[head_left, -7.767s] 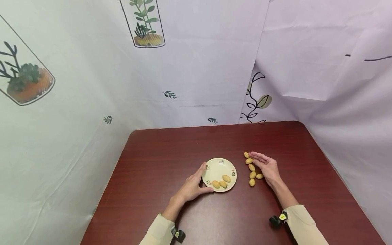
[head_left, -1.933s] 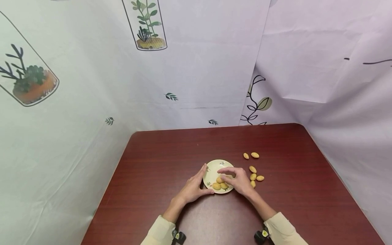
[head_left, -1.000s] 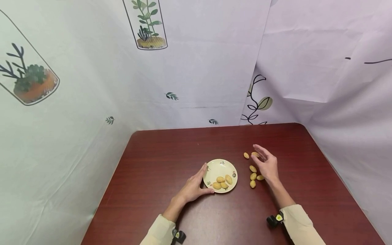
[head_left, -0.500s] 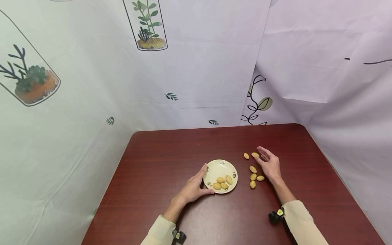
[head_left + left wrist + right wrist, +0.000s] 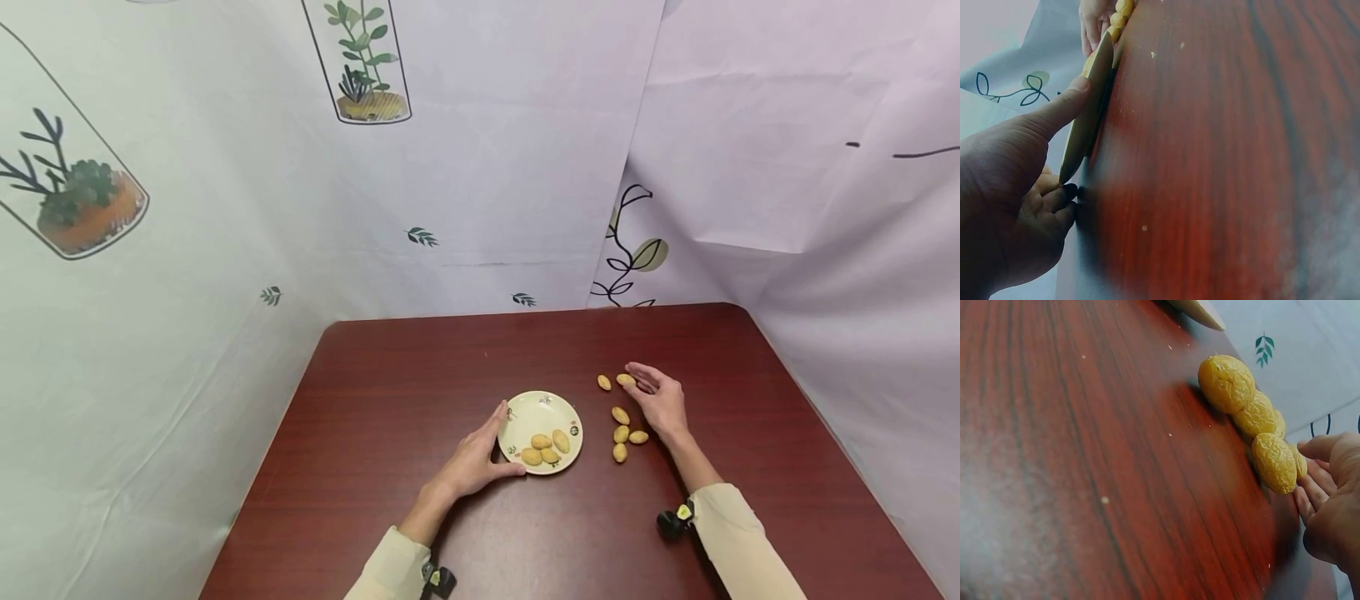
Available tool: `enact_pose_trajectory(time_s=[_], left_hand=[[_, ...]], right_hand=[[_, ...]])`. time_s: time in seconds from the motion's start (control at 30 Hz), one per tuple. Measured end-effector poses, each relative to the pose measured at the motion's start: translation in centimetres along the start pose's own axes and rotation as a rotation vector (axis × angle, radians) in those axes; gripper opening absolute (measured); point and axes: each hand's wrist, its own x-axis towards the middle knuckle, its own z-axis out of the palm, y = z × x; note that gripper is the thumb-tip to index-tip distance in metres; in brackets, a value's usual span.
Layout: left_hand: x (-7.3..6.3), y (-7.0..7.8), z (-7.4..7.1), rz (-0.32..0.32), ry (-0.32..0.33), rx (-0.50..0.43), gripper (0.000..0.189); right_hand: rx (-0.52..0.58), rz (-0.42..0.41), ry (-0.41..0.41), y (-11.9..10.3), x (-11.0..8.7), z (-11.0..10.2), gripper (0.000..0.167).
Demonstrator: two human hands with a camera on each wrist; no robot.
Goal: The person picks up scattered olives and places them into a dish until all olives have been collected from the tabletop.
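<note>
Thumb and fingers of the right hand (image 5: 662,406) curve about a wrinkled yellow fruit (image 5: 625,380); whether they pinch it or only flank it, I cannot tell. Clock-wise in the head view, another fruit (image 5: 604,382) lies just beyond at nine o'clock, and a cluster of four fruits (image 5: 621,434) sits at six, all on the dark red table (image 5: 487,533). The plate (image 5: 528,414) is at eight o'clock from those fingertips, carrying four plated fruits (image 5: 541,442) between its own four and seven. The left hand (image 5: 471,461) holds its rim, thumb at seven, fingers near ten. The step looks like taking up one fruit; the next move seems to call for a sure pinch, then a lift toward eight o'clock
</note>
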Motion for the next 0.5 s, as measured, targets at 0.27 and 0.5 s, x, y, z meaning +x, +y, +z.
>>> enact_pose_trajectory(time_s=[0.27, 0.5], left_hand=[[0.04, -0.01, -0.07, -0.002, -0.004, 0.009, 0.115], [0.0, 0.01, -0.02, 0.0, -0.003, 0.008, 0.115]], right_hand=[[-0.075, 0.004, -0.003, 0.27, 0.27, 0.01, 0.039], [-0.133, 0.003, 0.01, 0.05, 0.37, -0.04, 0.037]])
